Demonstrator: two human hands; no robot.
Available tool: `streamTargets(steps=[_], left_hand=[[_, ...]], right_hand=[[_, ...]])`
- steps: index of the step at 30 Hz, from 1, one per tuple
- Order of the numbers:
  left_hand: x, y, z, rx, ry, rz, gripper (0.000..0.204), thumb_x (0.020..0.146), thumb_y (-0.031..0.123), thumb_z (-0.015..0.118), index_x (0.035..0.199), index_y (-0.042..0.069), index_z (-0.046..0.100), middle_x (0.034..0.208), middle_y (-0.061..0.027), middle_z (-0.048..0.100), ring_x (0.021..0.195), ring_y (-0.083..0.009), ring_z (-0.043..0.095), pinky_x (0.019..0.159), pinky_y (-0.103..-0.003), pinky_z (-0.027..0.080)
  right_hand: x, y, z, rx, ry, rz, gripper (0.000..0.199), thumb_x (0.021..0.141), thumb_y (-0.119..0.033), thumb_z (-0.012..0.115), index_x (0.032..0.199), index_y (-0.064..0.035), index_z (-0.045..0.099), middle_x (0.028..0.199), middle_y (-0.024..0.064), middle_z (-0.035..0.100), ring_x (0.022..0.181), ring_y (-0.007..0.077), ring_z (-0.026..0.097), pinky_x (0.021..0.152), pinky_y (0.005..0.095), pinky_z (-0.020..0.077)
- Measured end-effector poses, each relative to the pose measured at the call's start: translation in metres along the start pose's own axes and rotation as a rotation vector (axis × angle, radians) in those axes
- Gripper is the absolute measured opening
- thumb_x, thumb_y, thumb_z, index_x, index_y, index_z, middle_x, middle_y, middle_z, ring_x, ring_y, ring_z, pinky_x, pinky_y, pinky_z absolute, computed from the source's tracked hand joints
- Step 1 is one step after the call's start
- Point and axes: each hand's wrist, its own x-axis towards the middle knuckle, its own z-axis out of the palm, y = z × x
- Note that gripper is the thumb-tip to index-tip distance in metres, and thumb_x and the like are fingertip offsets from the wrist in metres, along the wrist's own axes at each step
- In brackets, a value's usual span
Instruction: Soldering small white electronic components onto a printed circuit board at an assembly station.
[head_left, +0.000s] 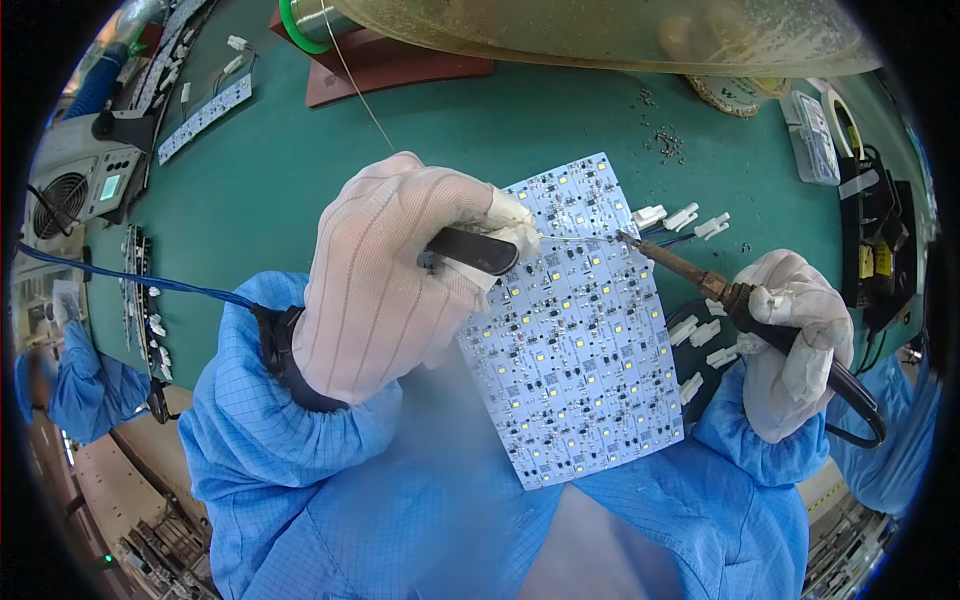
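My left hand (385, 270), in a striped white glove, is closed over the upper left of a white LED circuit board (590, 350). Its fingers pinch thin solder wire (575, 238), which reaches toward the board's right edge. A black tool with a rounded end (480, 251) also sits in that hand; its kind is hidden. In my gloved right hand (800, 335) is a soldering iron (690, 268), its tip at the board's upper right edge, by the wire's end. White connectors (680, 217) on short leads lie along that edge.
A solder spool (318, 20) on a red stand is at the back. A translucent yellowish cover (620, 30) overhangs the far edge. Tiny loose parts (668, 145) lie behind the board. A strip board (205, 120) and fan unit (80, 195) are left; a clear plastic box (812, 138) is right.
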Motion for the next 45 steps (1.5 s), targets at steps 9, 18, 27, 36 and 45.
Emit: streamTargets(steps=[9, 18, 27, 36, 45], left_hand=[[0.0, -0.001, -0.002, 0.024, -0.009, -0.01, 0.014, 0.069, 0.003, 0.073, 0.082, 0.007, 0.069, 0.074, -0.0032, 0.064, 0.065, -0.015, 0.053, 0.055, -0.027, 0.041], [0.0, -0.001, -0.001, 0.034, -0.005, 0.002, 0.016, 0.068, 0.002, 0.073, 0.082, 0.007, 0.069, 0.075, -0.0033, 0.065, 0.065, -0.0166, 0.055, 0.057, -0.028, 0.042], [0.002, -0.002, -0.002, 0.035, 0.005, 0.025, 0.017, 0.068, 0.001, 0.073, 0.083, 0.007, 0.069, 0.076, -0.0032, 0.065, 0.066, -0.0159, 0.056, 0.057, -0.028, 0.043], [0.002, -0.003, -0.001, 0.019, 0.023, 0.04, 0.016, 0.069, 0.002, 0.075, 0.082, 0.006, 0.068, 0.076, -0.0038, 0.065, 0.065, -0.0153, 0.056, 0.056, -0.027, 0.043], [0.001, -0.003, 0.002, 0.019, 0.017, 0.033, 0.016, 0.069, 0.002, 0.075, 0.083, 0.007, 0.069, 0.075, -0.0029, 0.065, 0.062, -0.0143, 0.053, 0.053, -0.026, 0.04]], right_hand=[[0.0, -0.003, 0.003, -0.071, -0.029, -0.035, 0.043, 0.101, -0.038, 0.04, 0.094, -0.0035, 0.065, 0.069, 0.009, 0.053, 0.063, 0.0175, 0.048, 0.057, 0.0297, 0.039], [-0.001, -0.005, 0.005, -0.102, 0.003, -0.042, 0.043, 0.101, -0.039, 0.04, 0.093, -0.0038, 0.065, 0.067, 0.0072, 0.053, 0.062, 0.018, 0.049, 0.056, 0.0304, 0.0403], [-0.004, -0.007, 0.005, -0.159, 0.003, -0.055, 0.046, 0.101, -0.04, 0.038, 0.092, -0.0029, 0.065, 0.069, 0.0108, 0.056, 0.062, 0.0192, 0.051, 0.054, 0.0302, 0.0402], [-0.005, -0.011, 0.007, -0.27, 0.06, 0.004, 0.063, 0.099, -0.052, 0.033, 0.081, -0.0027, 0.068, 0.07, 0.009, 0.065, 0.061, 0.023, 0.058, 0.057, 0.0339, 0.0463], [-0.006, -0.012, 0.006, -0.278, 0.045, 0.043, 0.064, 0.099, -0.052, 0.033, 0.081, -0.0016, 0.067, 0.07, 0.0098, 0.065, 0.063, 0.0234, 0.058, 0.059, 0.0342, 0.0472]])
